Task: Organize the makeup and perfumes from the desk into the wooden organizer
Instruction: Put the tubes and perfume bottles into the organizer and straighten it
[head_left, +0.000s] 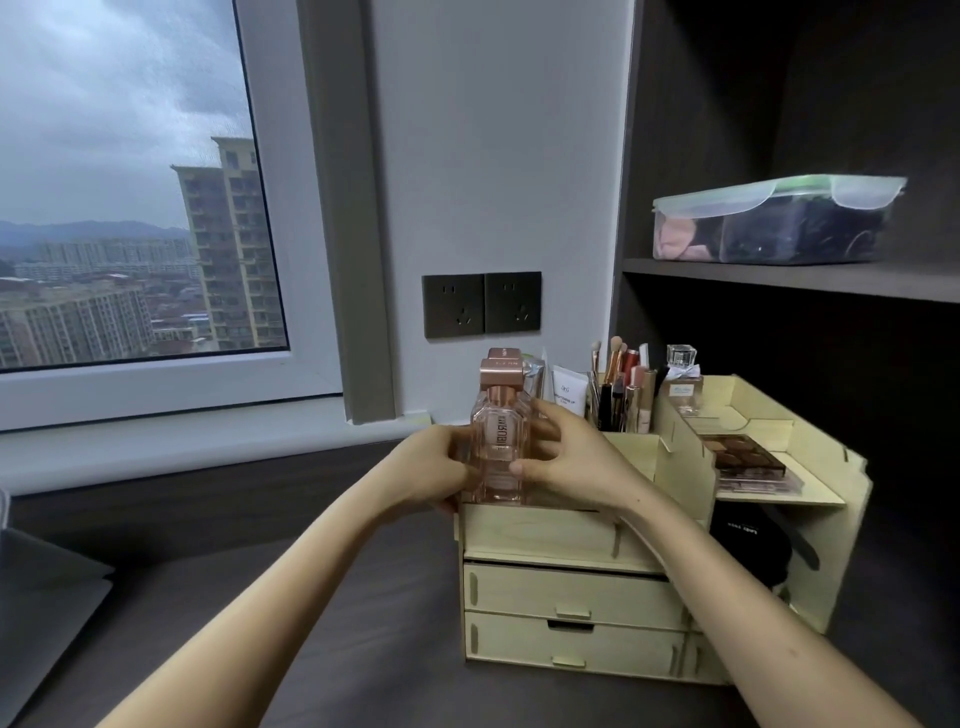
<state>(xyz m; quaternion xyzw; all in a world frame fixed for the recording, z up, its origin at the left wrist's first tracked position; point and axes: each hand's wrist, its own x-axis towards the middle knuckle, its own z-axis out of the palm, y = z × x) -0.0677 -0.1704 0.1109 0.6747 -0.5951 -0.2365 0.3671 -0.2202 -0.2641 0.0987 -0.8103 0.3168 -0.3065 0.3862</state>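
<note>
Left hand (436, 467) and right hand (571, 460) grip a pink perfume bottle (501, 447) at the top of the wooden organizer (571, 592); the bottle's sideways label is illegible; white tube (569, 389) reads "Dr.G".

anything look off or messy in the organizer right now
Nothing spilled or broken. The only untidy spot is the palette stack on the right shelf of the wooden organizer, lying slightly skewed. The pink perfume bottle is upright between the left hand and right hand.

Single head-worn wide-angle view, looking forward and slightly down across the dark desk (363, 597); wooden organizer (571, 597) near right, window (130, 182) far left.
</note>
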